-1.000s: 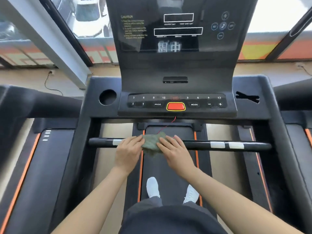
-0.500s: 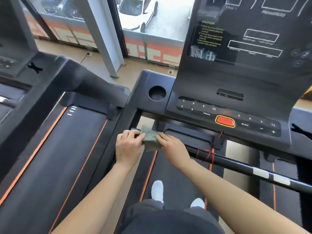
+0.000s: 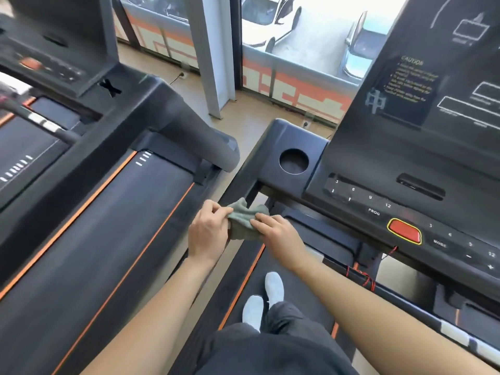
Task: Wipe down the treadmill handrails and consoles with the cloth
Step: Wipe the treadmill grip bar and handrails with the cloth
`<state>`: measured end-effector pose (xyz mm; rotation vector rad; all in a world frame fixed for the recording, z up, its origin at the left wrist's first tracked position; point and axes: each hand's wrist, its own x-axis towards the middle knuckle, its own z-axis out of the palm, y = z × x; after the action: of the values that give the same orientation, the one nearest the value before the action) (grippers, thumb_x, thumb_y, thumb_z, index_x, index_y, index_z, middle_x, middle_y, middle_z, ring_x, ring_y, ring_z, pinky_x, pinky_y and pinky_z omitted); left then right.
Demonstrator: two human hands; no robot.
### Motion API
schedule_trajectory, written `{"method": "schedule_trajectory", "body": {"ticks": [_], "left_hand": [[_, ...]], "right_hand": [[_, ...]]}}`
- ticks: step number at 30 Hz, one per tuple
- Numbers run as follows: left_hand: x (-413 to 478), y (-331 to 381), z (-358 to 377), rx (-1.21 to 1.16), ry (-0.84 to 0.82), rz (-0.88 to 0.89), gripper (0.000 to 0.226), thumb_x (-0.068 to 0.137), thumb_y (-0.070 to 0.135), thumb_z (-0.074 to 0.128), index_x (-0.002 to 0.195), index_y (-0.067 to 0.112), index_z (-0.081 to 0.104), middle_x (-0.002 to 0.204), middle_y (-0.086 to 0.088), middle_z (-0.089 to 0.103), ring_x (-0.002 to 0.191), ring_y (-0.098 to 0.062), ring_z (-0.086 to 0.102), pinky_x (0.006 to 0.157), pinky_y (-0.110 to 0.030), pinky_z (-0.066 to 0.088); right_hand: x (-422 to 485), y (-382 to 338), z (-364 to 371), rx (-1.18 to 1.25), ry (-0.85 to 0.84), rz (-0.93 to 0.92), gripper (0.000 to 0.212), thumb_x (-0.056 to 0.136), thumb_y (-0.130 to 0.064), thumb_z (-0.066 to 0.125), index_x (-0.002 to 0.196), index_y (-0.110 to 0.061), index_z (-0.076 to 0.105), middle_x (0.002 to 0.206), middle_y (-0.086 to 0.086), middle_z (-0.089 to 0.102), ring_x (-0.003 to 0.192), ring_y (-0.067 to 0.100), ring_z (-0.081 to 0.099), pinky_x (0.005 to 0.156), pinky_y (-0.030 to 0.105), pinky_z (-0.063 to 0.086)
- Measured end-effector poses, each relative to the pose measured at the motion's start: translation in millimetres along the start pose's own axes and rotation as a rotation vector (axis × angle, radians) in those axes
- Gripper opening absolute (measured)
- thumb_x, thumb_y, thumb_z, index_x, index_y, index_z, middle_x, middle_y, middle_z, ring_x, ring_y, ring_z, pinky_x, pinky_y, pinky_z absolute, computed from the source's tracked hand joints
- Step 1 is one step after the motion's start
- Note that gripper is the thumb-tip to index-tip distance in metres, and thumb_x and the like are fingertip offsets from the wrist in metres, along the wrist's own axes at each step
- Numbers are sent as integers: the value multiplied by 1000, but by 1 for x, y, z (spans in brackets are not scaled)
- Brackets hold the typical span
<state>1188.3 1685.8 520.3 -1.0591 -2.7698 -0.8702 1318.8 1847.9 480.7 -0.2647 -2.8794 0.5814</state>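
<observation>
Sliding leftward from mid-bar, the left hand (image 3: 208,235) and right hand (image 3: 280,235) pinched the cloth (image 3: 243,221) at the end of the crossbar (image 3: 457,334) (middle likely wiped)

Open floor gap (image 3: 246,142) runs between the neighbouring treadmill (image 3: 173,123) and the console (image 3: 378,163).

cloth (image 3: 244,221) before cup holder (image 3: 293,161) | console (image 3: 422,163) right | second treadmill (image 3: 94,228) left
</observation>
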Motion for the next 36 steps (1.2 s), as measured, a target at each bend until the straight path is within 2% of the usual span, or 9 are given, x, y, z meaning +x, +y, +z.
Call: {"method": "schedule_trajectory", "body": {"ticks": [5,10,13,15,19,22,25,30,36], "left_hand": [[35,15,-5,-111,13,-68,25,89,-1,66,99,18,78,94,3,55,75,-20,60,64,-36,54],[87,42,-4,-326,73,-56,38,85,-6,64,105,22,78,101,4,60,86,-11,62,75,-33,56],[105,55,-2,-545,62,-81,42,91,-6,62,125,17,69,125,-1,60,100,-11,67,85,-23,57],[105,49,8,-507,39,-143,43,91,-1,65,130,17,66,134,1,57,109,-12,65,93,-28,56],[83,23,32,-215,-167,-342,43,95,25,65,138,21,60,148,0,50,132,-23,49,110,-41,42],[69,20,39,-87,-214,-383,44,101,41,52,141,24,54,147,3,51,130,-21,51,101,-40,44],[71,23,43,-27,-179,-331,42,100,41,49,137,22,54,133,1,61,119,-23,59,92,-41,49],[75,22,46,-14,-167,-329,40,99,41,51,133,20,55,125,-1,64,114,-24,60,87,-41,50],[75,19,48,-12,-167,-320,39,99,40,52,132,19,56,123,-2,65,111,-26,61,86,-42,51]], "right_hand": [[35,13,-36,166,2,104,20,82,-4,70,94,-17,79,86,2,76,76,29,69,71,36,57],[80,43,-99,417,214,378,26,82,-1,67,96,-18,80,93,-6,77,87,11,72,85,26,55],[106,53,-137,484,379,490,26,84,-4,65,99,-19,79,90,-12,75,84,-1,67,80,14,51],[118,58,-147,517,438,525,24,88,-7,65,103,-21,78,87,-13,72,80,-2,66,77,14,51],[118,66,-117,290,80,316,22,92,-13,67,110,-22,77,119,-1,73,113,23,64,97,40,51],[104,66,-85,99,-255,134,31,101,-26,59,131,-22,66,155,1,45,146,28,36,111,44,41],[99,66,-68,-51,-296,52,52,105,-37,48,152,-18,40,165,1,25,154,29,15,123,43,24],[130,84,-66,-253,-391,-27,64,106,-51,28,162,-28,8,169,-5,1,156,20,-3,127,43,3],[163,129,-101,-283,-401,185,59,108,-43,27,161,-27,9,169,-4,0,156,23,-1,126,45,7]]}}
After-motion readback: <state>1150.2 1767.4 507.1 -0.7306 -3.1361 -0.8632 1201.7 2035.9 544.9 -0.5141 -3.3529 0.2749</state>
